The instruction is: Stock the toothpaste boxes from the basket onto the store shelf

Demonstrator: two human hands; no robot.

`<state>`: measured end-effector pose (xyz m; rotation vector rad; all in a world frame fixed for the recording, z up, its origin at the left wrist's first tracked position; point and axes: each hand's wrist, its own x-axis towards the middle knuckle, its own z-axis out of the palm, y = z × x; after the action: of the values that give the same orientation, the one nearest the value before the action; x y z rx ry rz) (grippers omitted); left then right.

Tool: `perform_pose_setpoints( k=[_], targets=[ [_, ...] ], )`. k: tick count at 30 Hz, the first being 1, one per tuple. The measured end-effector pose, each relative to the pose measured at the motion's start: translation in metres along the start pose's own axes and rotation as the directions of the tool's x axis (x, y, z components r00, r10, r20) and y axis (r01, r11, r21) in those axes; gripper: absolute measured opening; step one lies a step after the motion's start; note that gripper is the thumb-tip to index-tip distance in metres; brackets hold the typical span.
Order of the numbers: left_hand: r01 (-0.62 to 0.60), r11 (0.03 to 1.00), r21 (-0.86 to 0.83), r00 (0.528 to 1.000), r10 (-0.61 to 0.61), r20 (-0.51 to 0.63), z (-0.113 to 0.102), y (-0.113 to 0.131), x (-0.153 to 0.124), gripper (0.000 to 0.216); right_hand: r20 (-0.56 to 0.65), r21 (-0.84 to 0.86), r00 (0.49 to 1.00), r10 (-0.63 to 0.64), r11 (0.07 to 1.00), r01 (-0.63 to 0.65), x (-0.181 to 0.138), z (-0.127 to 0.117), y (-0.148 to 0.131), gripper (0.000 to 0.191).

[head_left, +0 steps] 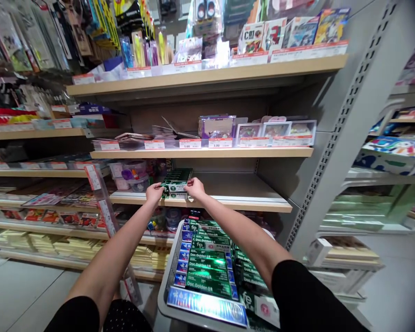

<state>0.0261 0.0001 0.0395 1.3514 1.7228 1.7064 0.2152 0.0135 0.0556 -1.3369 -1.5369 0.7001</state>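
Left hand (pixel 154 191): is clasping the near-left end of the green boxes (pixel 177 180), fingers curled over the top edge.
Right hand (pixel 194 188): is gripping the opposite end – thumb side facing the other hand.
Green boxes: are sitting as a small stack between both hands, resting on the shelf (pixel 235 201).
Plastic tubs (pixel 131 175): are standing just left of the left hand.
Trolley (pixel 165 276): is waiting beneath the forearms – carrying rows of cartons (pixel 207 267).

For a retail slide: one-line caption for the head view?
Left hand and right hand grip a stack of green boxes on a shelf above a tray of more boxes.
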Motion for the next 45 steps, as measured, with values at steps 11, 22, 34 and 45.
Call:
perform_pose_setpoints(
  k=[11, 22, 34, 45],
  targets=[
    [-0.103, 0.984, 0.148, 0.994, 0.095, 0.055, 0.008, -0.034, 0.034, 0.025, -0.088, -0.204, 0.994, -0.064, 0.978, 0.045, 0.009, 0.012, 0.014, 0.013],
    [-0.121, 0.980, 0.161, 0.987, 0.102, 0.122, 0.019, -0.047, 0.058, 0.030, -0.071, -0.131, 0.997, -0.038, 0.991, 0.028, 0.028, 0.017, 0.026, 0.012],
    [-0.113, 0.974, 0.199, 0.991, 0.097, 0.090, 0.021, -0.028, 0.047, 0.038, -0.065, -0.025, 0.998, 0.002, 1.000, -0.004, 0.032, 0.013, 0.027, 0.015],
    [-0.151, 0.979, -0.137, 0.953, 0.181, 0.244, -0.019, -0.008, -0.123, 0.031, -0.010, 0.376, 0.993, -0.116, 0.920, 0.111, -0.082, -0.096, 0.061, 0.033]
  ],
)
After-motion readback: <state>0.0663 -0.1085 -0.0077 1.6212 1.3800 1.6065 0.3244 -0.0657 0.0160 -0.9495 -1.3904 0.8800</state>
